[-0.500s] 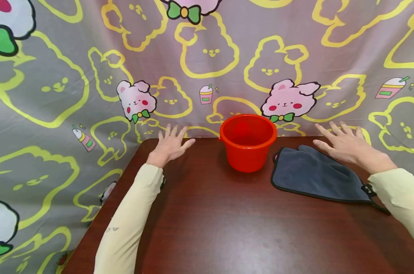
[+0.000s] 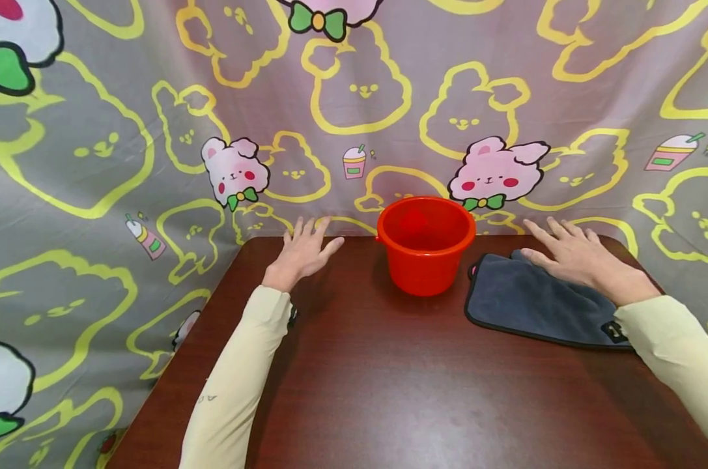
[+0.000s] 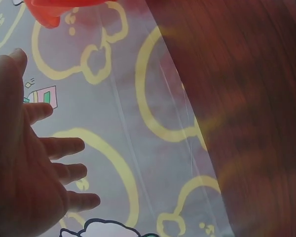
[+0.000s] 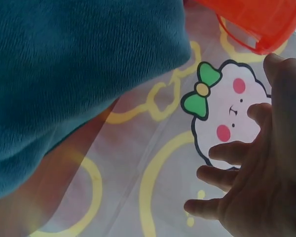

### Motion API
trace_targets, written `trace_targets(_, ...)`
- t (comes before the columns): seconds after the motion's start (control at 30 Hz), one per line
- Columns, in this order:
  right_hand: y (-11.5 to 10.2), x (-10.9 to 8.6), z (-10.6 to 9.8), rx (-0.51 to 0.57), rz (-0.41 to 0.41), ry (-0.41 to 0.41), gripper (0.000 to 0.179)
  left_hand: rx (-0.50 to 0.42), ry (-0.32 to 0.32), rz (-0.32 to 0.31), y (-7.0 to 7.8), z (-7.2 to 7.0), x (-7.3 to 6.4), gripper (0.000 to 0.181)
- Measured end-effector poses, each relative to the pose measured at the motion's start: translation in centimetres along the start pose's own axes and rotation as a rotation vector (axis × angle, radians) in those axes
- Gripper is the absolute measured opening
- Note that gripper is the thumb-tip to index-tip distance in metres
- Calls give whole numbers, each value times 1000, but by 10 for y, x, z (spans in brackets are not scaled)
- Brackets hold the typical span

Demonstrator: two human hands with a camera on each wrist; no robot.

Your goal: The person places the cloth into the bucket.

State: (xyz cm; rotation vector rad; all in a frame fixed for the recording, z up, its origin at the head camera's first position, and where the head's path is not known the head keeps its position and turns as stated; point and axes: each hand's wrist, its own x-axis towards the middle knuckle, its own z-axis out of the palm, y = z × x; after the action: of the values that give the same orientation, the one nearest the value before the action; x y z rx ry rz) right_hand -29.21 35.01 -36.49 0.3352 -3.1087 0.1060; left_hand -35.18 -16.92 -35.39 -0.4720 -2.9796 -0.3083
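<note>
A: How is the head view lit?
B: Brightly. Glare is reflected by the tabletop [image 2: 415, 404], and a soft shadow is cast at the base of the bucket [image 2: 425, 277]. Pattern shapes are stretched toward the edges.
A: How are the wrist views rendered?
B: The left hand [image 3: 22, 168] and right hand [image 4: 276, 163] are darkened against the paler curtain [image 3: 116, 116]; fine detail is softened.

table [image 2: 354, 384]: dark reddish-brown, glossy, below the fingers [image 3: 64, 147] | curtain [image 2: 397, 153]: grey, yellow animal outlines, beyond the fingers | printed rabbit head [image 2: 495, 170]: green bow, up-left of the right fingers [image 4: 229, 152]
</note>
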Motion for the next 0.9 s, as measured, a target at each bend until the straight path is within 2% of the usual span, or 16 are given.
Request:
trace_targets(0.4,-10,0,9,98,-10,-50,91,-114,53,48,21,4,-1,74)
trace_targets(0.6,-15,-2,15,101,-35,-81,93,-176,88,87,32,6,0,72)
trace_targets(0.77,-16,-1,21,102,-44,-90,88,-237,103,93,44,9,3,71)
trace_targets(0.9,-17,-1,26,104,-50,-87,84,-327,96,74,55,14,6,73)
